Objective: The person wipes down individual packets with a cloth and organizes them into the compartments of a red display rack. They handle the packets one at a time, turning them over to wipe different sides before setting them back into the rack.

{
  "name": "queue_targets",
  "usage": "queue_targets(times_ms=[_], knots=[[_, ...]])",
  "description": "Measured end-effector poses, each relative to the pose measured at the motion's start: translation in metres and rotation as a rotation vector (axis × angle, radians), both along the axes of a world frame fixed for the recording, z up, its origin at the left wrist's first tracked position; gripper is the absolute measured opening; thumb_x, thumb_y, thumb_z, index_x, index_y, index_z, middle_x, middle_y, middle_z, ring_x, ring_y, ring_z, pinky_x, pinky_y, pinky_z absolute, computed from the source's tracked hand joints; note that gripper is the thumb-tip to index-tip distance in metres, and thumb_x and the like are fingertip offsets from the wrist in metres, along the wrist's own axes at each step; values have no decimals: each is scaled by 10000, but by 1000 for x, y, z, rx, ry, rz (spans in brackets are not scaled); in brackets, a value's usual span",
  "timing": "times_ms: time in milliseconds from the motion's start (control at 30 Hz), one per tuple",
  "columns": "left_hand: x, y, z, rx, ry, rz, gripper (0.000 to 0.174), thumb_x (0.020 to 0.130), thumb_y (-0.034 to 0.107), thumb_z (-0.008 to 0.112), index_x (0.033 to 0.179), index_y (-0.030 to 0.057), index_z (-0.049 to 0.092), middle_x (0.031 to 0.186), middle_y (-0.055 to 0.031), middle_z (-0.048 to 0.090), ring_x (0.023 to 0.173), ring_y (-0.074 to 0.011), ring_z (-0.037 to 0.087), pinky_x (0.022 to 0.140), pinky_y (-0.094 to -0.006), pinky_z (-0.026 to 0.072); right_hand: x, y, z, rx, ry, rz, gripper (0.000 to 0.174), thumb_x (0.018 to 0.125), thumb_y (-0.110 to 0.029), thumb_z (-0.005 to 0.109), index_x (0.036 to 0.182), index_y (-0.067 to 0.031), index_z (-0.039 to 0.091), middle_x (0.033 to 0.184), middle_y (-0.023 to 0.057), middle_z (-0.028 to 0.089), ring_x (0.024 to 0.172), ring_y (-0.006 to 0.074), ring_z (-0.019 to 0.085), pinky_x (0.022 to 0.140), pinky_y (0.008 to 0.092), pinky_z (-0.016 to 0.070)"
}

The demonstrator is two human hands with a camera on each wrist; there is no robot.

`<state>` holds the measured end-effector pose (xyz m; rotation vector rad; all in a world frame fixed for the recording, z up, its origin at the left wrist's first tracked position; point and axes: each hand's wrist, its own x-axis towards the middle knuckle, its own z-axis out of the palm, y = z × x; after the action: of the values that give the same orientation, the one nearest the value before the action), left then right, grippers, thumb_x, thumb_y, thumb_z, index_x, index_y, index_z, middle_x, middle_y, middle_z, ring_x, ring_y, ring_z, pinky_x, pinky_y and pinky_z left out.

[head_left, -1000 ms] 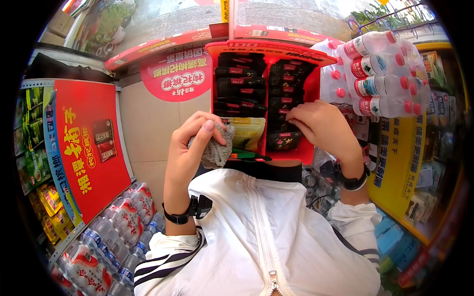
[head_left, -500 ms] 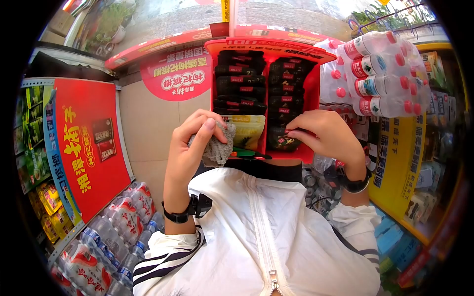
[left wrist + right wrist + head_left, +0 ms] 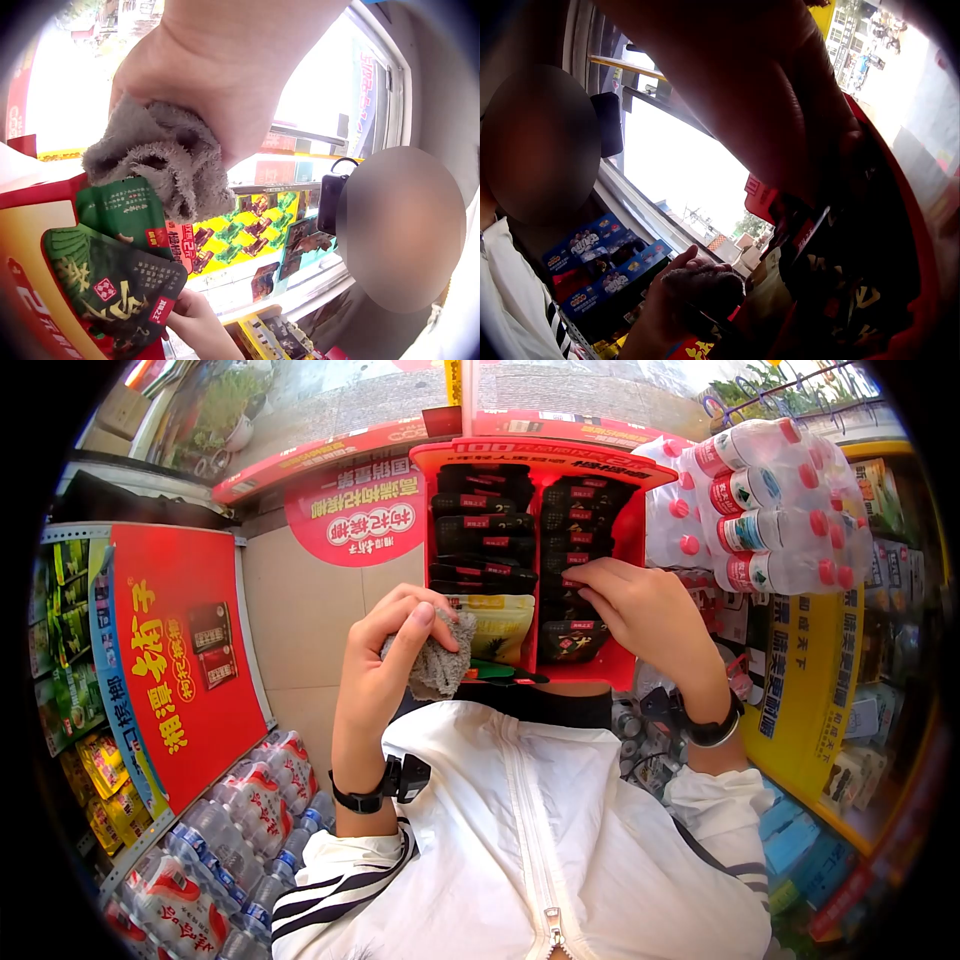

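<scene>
In the head view my left hand (image 3: 385,645) grips a crumpled grey cloth (image 3: 440,660) beside the front left of a red display box (image 3: 622,660). Two rows of black packets (image 3: 485,525) stand in the box, parted by a red divider. A yellow-green packet (image 3: 505,622) is at the front of the left row. My right hand (image 3: 650,615) reaches into the right row, fingertips at the packet tops behind the front black packet (image 3: 573,644); I cannot tell whether they pinch one. The left wrist view shows the cloth (image 3: 161,154) bunched under the palm.
Shrink-wrapped bottles (image 3: 770,510) stand right of the box. More bottle packs (image 3: 240,810) are at the lower left, below a red sign panel (image 3: 190,660). A yellow panel (image 3: 805,670) flanks the right side, and a glass door front lies beyond the box.
My right hand came down to the front packet of the right row, then moved back to the packets behind it, uncovering more of the front one. My left hand stays still with the cloth.
</scene>
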<state>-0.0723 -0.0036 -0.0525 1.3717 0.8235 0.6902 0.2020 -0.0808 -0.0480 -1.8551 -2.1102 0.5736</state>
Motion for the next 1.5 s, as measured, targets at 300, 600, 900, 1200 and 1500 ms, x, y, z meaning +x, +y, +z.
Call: queue_targets(times_ms=[300,600,900,1200,1500], knots=[[-4,0,-2,2,-11,8,377,1009,197,512,755,-43,654,954,-89,622,906,-143,567,830,-267,422,-2,13,4,17,-93,5,133,849,-147,669,964,-79,668,889,87,654,762,315,667,663,415,534],[-5,1,-5,6,-13,12,380,1009,204,514,757,-43,655,958,-86,624,898,-136,563,820,-263,421,-3,21,5,191,-135,111,75,793,-93,687,813,-44,634,1132,79,580,1057,276,555,813,410,526],[-4,1,-4,6,-16,12,378,1006,205,518,756,-43,654,955,-88,626,904,-142,572,829,-271,427,-5,19,6,100,-105,29,103,801,-88,685,872,-52,618,1181,90,543,1023,303,561,814,412,528],[-4,0,-5,12,-9,7,380,1008,206,513,752,-38,651,958,-87,625,903,-140,568,826,-268,423,6,18,2,94,-102,57,107,790,-143,712,840,-75,647,959,69,605,989,284,561,881,395,495],[-4,1,-4,6,-6,2,379,1010,204,509,750,-34,649,957,-87,622,906,-141,562,830,-268,413,-1,26,5,257,-201,42,94,792,-111,693,857,-76,634,917,51,599,965,247,560,821,376,449]])
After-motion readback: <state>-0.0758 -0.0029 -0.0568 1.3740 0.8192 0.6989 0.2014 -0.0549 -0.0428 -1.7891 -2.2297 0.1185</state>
